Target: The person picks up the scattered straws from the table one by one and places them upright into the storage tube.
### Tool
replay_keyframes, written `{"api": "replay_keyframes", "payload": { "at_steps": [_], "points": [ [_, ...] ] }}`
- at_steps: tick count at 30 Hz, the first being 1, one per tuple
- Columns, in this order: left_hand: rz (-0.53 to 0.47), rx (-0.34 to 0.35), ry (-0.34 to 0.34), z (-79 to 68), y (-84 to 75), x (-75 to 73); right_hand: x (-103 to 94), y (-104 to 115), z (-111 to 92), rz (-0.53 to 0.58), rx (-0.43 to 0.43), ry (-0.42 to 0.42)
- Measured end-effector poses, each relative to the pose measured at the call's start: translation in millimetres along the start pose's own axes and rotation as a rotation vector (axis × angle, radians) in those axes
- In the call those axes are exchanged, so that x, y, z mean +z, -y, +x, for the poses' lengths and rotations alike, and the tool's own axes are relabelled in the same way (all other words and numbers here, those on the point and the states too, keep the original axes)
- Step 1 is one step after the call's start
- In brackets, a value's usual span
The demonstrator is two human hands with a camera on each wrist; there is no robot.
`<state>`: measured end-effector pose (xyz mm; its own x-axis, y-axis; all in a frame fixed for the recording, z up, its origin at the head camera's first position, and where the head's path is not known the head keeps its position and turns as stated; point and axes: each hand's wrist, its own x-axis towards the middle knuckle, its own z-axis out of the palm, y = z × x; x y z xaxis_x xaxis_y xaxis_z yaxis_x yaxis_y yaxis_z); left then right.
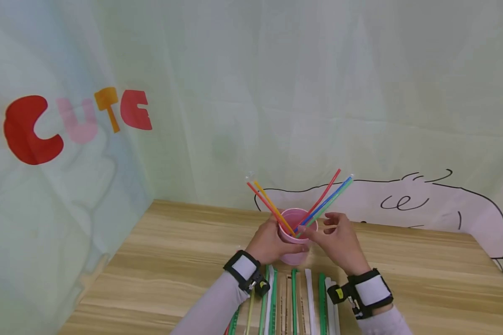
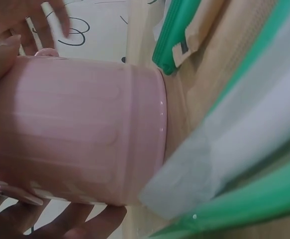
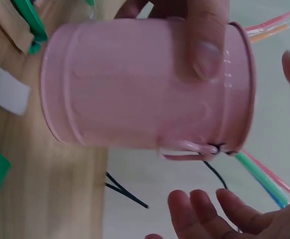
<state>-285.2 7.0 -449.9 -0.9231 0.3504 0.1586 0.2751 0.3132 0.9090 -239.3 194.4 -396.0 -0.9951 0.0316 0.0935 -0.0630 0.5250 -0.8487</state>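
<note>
A small pink pail [image 1: 294, 258] with a little side handle [image 3: 187, 149] stands upright near the middle of the table. My left hand [image 1: 265, 244] grips it from the left, its thumb [image 3: 208, 55] across the front of the wall. Several straws lean out of the pail: a red straw [image 1: 261, 196] and an orange straw [image 1: 270, 203] to the left, another red straw [image 1: 330, 186], a blue straw [image 1: 338, 188] and a green straw [image 1: 328, 206] to the right. Beside the pail's right rim is my right hand [image 1: 339, 241], fingers loosely bent and apart from the wall, thumb overlapping the rim in the head view.
In front of the pail lies a row of wrapped sticks: green ones [image 1: 322, 302], white ones [image 1: 310, 298] and brown paper ones [image 1: 282, 302]. A thin yellow straw [image 1: 249, 311] lies at their left. A printed curtain [image 1: 276, 93] hangs behind the wooden table [image 1: 151, 265].
</note>
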Motion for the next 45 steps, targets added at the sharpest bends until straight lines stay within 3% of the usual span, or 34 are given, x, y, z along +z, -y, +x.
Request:
{"api": "replay_keyframes", "payload": {
  "at_steps": [3, 6, 13, 23, 30, 34, 39, 45],
  "points": [
    [0.0, 0.004, 0.003, -0.1, 0.1, -1.9, 8.4, -6.7, 1.6, 0.074, -0.008, 0.084],
    [0.028, 0.015, 0.003, 0.0, 0.2, -3.5, 18.1, -10.4, 4.4, 0.144, -0.075, 0.136],
    [0.075, 0.016, 0.015, 0.0, -0.4, -4.5, 33.4, -14.4, 9.5, 0.26, -0.19, 0.129],
    [0.112, 0.048, 0.05, 1.0, -1.8, -8.4, 39.0, -21.2, 12.8, 0.195, -0.19, 0.074],
    [0.203, -0.001, 0.064, -6.9, -2.9, -25.5, 38.3, -21.5, 11.7, 0.154, -0.187, 0.067],
    [0.32, -0.036, 0.025, -22.3, -11.1, -47.7, 37.2, -19.6, 11.0, 0.119, -0.168, 0.061],
    [0.488, -0.116, -0.027, -54.5, -18.7, -72.2, 36.1, -18.9, 10.2, 0.111, -0.164, 0.058],
    [0.539, -0.203, 0.002, -93.3, -13.0, -78.5, 35.4, -19.2, 8.9, 0.129, -0.174, 0.062]
  ]
}}
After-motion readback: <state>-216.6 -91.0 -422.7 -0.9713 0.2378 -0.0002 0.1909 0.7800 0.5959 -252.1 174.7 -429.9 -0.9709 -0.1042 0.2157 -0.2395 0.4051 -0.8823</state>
